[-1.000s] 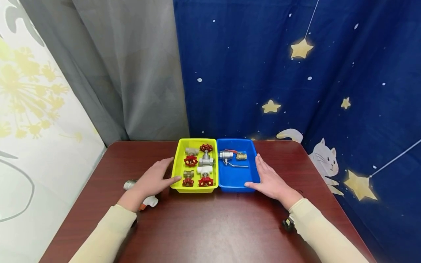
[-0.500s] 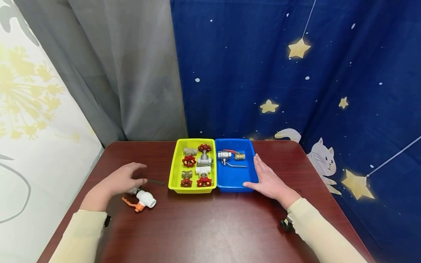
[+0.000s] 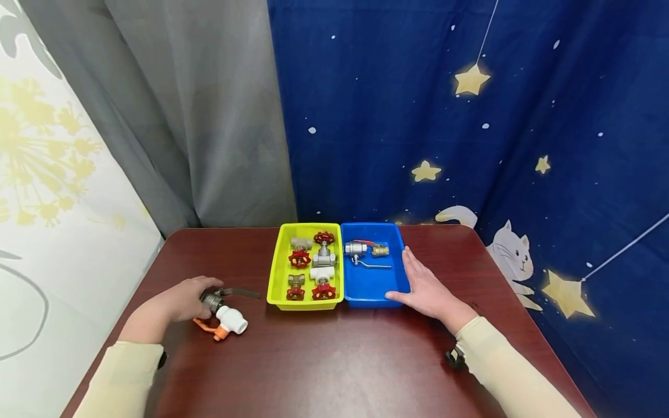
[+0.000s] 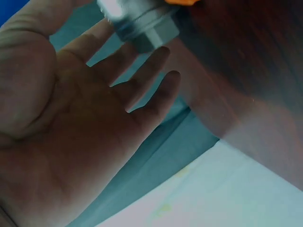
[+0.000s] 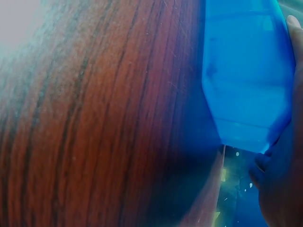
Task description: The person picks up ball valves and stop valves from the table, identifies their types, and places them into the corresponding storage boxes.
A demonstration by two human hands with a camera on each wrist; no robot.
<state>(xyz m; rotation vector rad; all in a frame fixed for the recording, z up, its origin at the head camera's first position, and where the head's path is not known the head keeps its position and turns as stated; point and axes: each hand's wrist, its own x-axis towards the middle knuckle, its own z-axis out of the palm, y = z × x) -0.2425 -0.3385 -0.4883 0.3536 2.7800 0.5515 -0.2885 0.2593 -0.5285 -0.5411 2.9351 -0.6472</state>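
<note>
In the head view, my left hand point(image 3: 180, 303) holds a grey metal ball valve point(image 3: 212, 302) with a long flat lever, on the left of the table. The left wrist view shows the hexagonal end of that ball valve point(image 4: 154, 35) by my thumb and fingers. Just in front lies a white plastic ball valve point(image 3: 232, 319) with an orange handle. My right hand point(image 3: 430, 288) rests against the right side of a blue tray point(image 3: 376, 290), fingers straight, thumb at the front rim. Inside are a silver ball valve point(image 3: 356, 249) and a brass valve point(image 3: 380, 251).
A yellow tray point(image 3: 279, 284) stands against the blue tray's left side. It holds several valves with red handwheels, one of them white point(image 3: 322, 273). The dark red table point(image 3: 334, 366) ends at curtains behind, grey on the left and blue on the right.
My left hand has left the yellow tray's side, moved left and come down to the metal ball valve, curling its fingers about it. The right hand has stayed at the blue tray.
</note>
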